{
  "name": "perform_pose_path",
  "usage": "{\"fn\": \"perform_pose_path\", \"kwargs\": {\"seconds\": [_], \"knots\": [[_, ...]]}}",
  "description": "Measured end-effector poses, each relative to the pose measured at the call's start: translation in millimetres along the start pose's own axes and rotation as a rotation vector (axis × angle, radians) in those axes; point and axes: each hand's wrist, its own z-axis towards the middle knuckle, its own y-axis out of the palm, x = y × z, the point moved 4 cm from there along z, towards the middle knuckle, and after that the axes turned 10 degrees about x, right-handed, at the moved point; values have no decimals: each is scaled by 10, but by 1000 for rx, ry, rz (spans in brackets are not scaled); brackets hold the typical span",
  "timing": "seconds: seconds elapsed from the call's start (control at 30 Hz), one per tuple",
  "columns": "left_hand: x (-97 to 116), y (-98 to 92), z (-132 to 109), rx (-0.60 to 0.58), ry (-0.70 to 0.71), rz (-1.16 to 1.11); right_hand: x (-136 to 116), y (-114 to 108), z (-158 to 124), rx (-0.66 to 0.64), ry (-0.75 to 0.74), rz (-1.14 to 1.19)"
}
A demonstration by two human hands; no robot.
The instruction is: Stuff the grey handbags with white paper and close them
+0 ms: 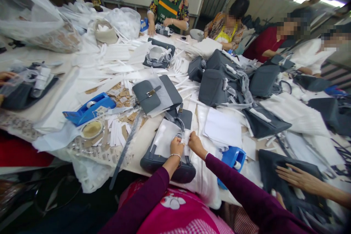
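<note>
Dark gray handbag (171, 172) lies at the tabletop's (140, 150) near edge, base nearest, top pointing away.
Its long axis runs sideways, roughly along that edge; the left hand's (177, 147) grip is pinched on the handle (182, 127), the right hand's (194, 142) curls by white wrapping (187, 138), its closure and hold impossible to tell.

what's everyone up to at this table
The person in purple sleeves has the left hand and right hand at a dark bag with a white sheet on it; what the fingers pinch is too small to tell. At the right, a co-worker's hand is on another dark bag. Other people sit across the table, among more bags.
</note>
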Motion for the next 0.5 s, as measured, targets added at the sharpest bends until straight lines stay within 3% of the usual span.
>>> {"fn": "perform_pose_path", "kwargs": {"seconds": [0.1, 0.27, 0.5], "knots": [[-17, 14, 10, -12, -19, -25, 101, 4, -100, 62, 37, 139], [-47, 29, 17, -43, -35, -72, 179, 75, -270, 92, 220, 737], [-7, 93, -86, -242, -45, -148, 101, 88, -331, 220, 309, 838]]}}
